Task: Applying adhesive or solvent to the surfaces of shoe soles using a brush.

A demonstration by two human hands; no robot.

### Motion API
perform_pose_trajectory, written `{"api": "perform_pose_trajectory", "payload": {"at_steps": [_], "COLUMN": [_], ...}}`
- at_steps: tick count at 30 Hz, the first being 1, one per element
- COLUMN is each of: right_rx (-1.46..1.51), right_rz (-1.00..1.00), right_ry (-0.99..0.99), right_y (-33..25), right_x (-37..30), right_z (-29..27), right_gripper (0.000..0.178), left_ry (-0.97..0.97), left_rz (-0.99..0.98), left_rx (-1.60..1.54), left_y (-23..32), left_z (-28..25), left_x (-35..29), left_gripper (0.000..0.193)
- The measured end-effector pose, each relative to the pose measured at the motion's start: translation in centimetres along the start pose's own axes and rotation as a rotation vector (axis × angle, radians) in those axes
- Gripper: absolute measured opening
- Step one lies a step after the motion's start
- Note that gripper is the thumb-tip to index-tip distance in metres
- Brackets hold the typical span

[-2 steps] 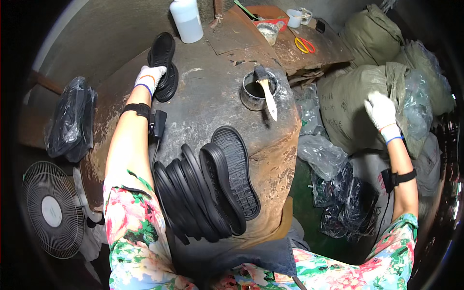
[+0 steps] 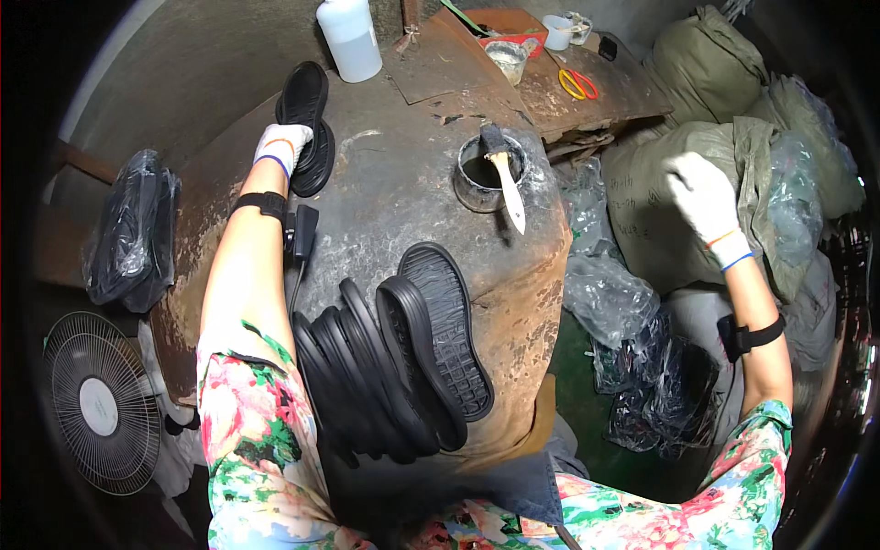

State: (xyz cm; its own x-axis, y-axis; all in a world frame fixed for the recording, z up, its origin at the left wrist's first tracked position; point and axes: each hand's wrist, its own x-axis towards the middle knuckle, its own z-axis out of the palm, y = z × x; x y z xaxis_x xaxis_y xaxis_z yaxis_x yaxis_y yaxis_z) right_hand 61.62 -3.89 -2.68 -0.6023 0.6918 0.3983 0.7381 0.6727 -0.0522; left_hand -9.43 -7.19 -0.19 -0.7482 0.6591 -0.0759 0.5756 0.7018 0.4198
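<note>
My left hand (image 2: 282, 147), in a white glove, grips a black shoe sole (image 2: 303, 94) at the far left of the table. Under it lies a second black sole (image 2: 316, 170), partly covered. My right hand (image 2: 704, 194), gloved too, is raised on the right in front of a green sack, its fingers curled together and nothing visible in them. Closer to me, several black soles (image 2: 353, 385) lean in a row on the table. At the row's right end, one sole (image 2: 446, 330) shows its textured, gridded face.
On the worn table (image 2: 394, 197) stands a pot (image 2: 478, 194) with a brush (image 2: 510, 188) across its rim. A white jug (image 2: 350, 41) is behind. Scissors (image 2: 578, 84) lie on a side bench. Sacks (image 2: 655, 174) and plastic bags (image 2: 610, 293) crowd the right; a fan (image 2: 99, 403) stands left.
My right hand has swung left, toward the table, in front of the sack. My left hand stays on the sole.
</note>
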Motion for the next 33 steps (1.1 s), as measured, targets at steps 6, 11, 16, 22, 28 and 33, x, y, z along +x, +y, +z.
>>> {"api": "perform_pose_trajectory", "payload": {"at_steps": [6,11,16,22,28,33], "right_rx": [-0.035,0.115,0.134,0.192,0.984,0.989], "right_rz": [-0.549,-0.681,-0.594,-0.497,0.016,0.055], "right_ry": [-0.014,0.069,-0.074,0.307,0.411,0.345], "right_y": [-15.9,-18.8,-17.7,-15.6,-17.7,-19.5], "right_x": [8.3,10.0,9.5,10.8,9.7,11.7], "right_z": [-5.5,-1.6,-1.1,0.7,-1.7,-1.6], "right_gripper": [0.077,0.052,0.04,0.032,0.023,0.018], "left_ry": [-0.493,-0.381,-0.333,-0.466,-0.315,0.211], "left_rz": [0.027,0.143,0.08,0.269,0.014,0.322], "left_rx": [-0.794,-0.778,-1.043,-1.366,-1.508,-0.059], "left_y": [2.2,-2.2,-0.9,-5.4,-6.9,-19.2], "left_z": [7.1,4.8,4.8,-7.0,-11.3,-3.4], "left_x": [-0.9,-0.3,-5.8,-16.9,-38.4,-46.9], "left_gripper": [0.032,0.017,0.009,0.019,0.042,0.051]}}
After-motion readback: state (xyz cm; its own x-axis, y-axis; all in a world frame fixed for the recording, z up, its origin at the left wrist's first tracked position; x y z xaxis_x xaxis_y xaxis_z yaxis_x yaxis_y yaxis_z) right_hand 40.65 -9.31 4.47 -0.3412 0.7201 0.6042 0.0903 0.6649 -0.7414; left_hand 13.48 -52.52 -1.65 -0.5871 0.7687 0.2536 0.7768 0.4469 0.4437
